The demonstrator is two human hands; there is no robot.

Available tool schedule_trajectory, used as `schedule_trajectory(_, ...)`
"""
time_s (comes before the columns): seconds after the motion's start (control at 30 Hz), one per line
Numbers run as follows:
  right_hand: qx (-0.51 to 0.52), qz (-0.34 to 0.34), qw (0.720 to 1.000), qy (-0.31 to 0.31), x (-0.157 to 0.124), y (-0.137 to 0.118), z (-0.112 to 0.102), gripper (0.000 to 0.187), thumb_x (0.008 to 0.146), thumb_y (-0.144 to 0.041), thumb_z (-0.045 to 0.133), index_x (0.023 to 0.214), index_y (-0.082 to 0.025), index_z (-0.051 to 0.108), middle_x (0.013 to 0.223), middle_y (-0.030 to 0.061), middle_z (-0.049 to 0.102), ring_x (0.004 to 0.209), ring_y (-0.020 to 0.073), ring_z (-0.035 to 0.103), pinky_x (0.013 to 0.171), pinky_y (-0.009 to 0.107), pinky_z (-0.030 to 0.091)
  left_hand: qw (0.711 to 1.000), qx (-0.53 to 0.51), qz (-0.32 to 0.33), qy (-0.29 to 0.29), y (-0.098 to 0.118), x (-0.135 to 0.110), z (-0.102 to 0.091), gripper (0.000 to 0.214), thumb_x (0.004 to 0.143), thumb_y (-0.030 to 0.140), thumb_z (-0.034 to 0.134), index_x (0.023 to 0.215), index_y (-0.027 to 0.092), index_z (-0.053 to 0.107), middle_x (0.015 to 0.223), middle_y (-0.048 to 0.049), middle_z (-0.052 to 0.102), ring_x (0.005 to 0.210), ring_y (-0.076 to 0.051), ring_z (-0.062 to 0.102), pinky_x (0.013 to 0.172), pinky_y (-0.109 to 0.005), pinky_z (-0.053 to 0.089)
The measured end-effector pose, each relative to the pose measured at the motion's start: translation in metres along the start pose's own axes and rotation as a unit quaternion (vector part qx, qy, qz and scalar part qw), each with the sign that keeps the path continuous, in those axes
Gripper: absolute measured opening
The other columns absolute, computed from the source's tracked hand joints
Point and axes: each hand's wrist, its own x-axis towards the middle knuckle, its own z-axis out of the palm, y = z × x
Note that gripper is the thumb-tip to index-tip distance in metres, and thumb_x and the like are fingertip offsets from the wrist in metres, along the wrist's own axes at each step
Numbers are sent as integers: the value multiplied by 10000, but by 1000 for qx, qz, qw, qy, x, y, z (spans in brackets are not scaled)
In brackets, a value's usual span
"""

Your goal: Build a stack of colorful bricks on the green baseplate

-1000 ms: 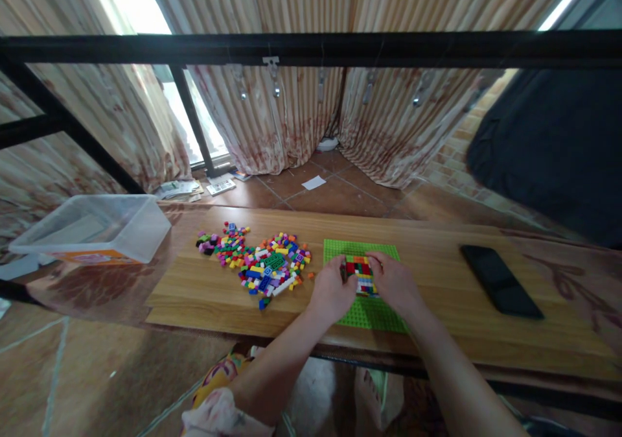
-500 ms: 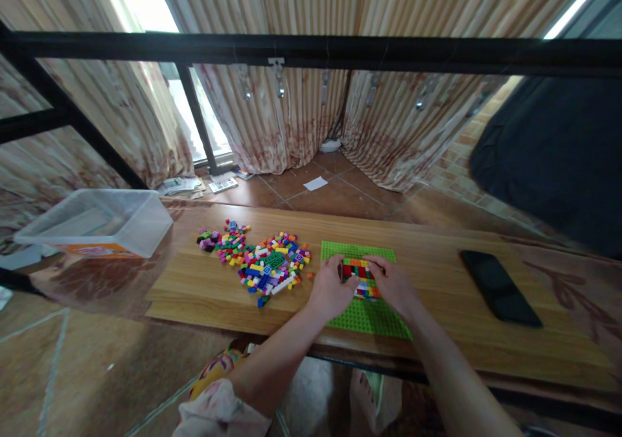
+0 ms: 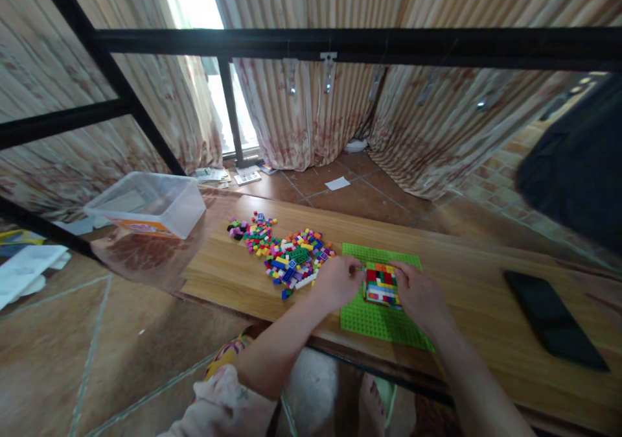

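A green baseplate [image 3: 376, 323] lies on the wooden board [image 3: 228, 275]. On it stands a small block of many-coloured bricks [image 3: 381, 284]. My left hand [image 3: 337, 283] rests at the block's left edge, fingers curled and pinched against it. My right hand [image 3: 420, 294] holds the block's right side with curled fingers. A heap of loose coloured bricks [image 3: 286, 259] lies just left of the baseplate.
A clear plastic tub [image 3: 150, 203] stands at the far left end. A black phone [image 3: 551, 320] lies on the board to the right. A black metal frame [image 3: 340, 38] crosses above. Curtains [image 3: 311, 119] and a tiled floor are behind.
The camera has turned left, so everything sits further right in view. My hands stay on either side of the brick block, a little further apart than before.
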Motion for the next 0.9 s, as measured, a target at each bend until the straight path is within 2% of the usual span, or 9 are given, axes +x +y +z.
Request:
schedule_trajectory(0.07,-6,-3,1000,-1,0,0,0,394,939,-262,341,1108,-139,675,1117,144,698,987,256,652,882,377,475,999,41,6,-4,-8,-2,-23,247,837,209,502,862,172,744,841,-62,747,780,-187,668,757,-281,504)
schedule_trajectory(0.17,-7,-8,1000,3,1,0,0,382,937,-253,349,1094,-144,679,1100,138,704,978,248,650,879,368,473,994,113,-11,5,-22,-11,-55,189,784,186,553,806,190,741,785,-37,735,753,-174,656,731,-261,485)
schedule_trajectory(0.27,-12,-9,1000,9,1,0,1,372,936,-247,353,1087,-160,682,1083,126,712,966,244,651,875,367,470,986,162,-30,-6,-31,-23,-73,145,758,208,597,777,212,740,774,-30,731,778,-186,660,735,-262,481)
schedule_trajectory(0.37,-14,-12,1000,14,1,-2,1,370,939,-248,352,1080,-177,686,1072,113,717,959,238,655,871,359,469,971,229,-57,-17,-33,-34,-74,147,749,185,601,785,226,738,828,-52,739,844,-222,677,773,-293,489)
schedule_trajectory(0.5,-3,-17,1000,11,1,-4,-1,380,940,-238,346,1085,-158,689,1076,127,712,970,236,654,873,345,471,952,291,-85,-38,-29,-39,-67,187,781,184,578,888,213,729,941,-112,738,925,-275,687,793,-344,510)
schedule_trajectory(0.7,1,-22,1000,5,0,-4,-2,373,940,-231,351,1087,-148,683,1095,134,709,988,244,648,882,358,471,945,317,-73,-40,-26,-36,-59,249,811,114,491,901,185,712,940,-126,732,953,-286,693,792,-362,528)
schedule_trajectory(0.9,-12,-27,1000,-6,1,0,0,391,951,-249,339,1103,-126,677,1101,151,703,970,259,655,858,371,478,943,323,-72,-37,-26,-32,-52,238,834,138,482,923,152,703,983,-144,728,947,-288,691,801,-365,524)
